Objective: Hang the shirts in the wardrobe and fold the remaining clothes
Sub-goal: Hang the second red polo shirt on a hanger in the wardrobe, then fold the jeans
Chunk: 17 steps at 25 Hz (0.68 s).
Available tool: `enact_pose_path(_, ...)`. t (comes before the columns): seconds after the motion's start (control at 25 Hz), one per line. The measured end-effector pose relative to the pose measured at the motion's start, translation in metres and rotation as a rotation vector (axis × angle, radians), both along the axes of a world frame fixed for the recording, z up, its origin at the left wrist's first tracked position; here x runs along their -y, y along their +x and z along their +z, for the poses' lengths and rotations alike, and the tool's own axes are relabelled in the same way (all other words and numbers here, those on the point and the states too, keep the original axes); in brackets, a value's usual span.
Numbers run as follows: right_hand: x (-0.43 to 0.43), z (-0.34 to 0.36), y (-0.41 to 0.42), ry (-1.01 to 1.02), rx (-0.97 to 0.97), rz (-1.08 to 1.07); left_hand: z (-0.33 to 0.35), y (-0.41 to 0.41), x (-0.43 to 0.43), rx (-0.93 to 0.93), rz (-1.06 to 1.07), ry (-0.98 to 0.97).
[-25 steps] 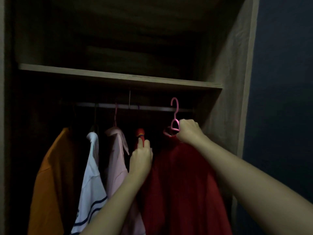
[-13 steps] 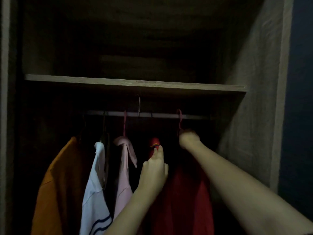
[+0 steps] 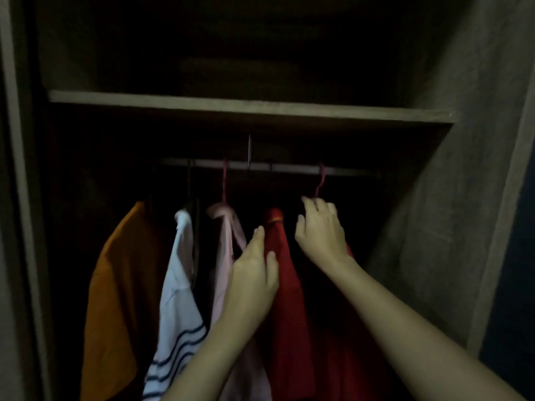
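In the dim wardrobe, a pink hanger (image 3: 320, 180) is hooked over the rail (image 3: 289, 168) at the right. It carries a dark red shirt (image 3: 341, 357), mostly hidden behind my right arm. My right hand (image 3: 321, 230) is just under the hook with its fingers loosely spread, gripping nothing. My left hand (image 3: 253, 276) rests with straight fingers against the left edge of another red shirt (image 3: 289, 299) hanging beside it.
Further left on the rail hang a pink shirt (image 3: 225, 241), a white shirt with dark stripes (image 3: 179, 299) and an orange shirt (image 3: 115, 285). A wooden shelf (image 3: 231, 107) runs above the rail. The wardrobe's side wall (image 3: 434, 227) stands close on the right.
My right hand carried the hanger with the red shirt up to the rail, hooked it on and let go. My left hand has stayed against the neighbouring red shirt.
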State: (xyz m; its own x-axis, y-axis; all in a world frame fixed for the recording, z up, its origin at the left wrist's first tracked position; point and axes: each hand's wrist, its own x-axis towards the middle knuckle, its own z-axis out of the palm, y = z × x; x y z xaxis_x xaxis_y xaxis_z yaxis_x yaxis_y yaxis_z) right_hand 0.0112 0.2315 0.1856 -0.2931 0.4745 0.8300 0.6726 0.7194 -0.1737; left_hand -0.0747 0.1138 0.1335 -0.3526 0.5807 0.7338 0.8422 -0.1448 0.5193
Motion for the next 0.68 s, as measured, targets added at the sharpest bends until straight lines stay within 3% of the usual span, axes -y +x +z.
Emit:
enact_pose_path(0.28, 0.114, -0.105, -0.023, -0.006, -0.067, 0.216, -0.082, -0.048, 0.143, 0.096, 0.14, -0.074)
enact_pose_path(0.68, 0.41, -0.335, -0.089, -0.518, 0.54, 0.523, -0.302, -0.117, 0.45, 0.207, 0.395, -0.587)
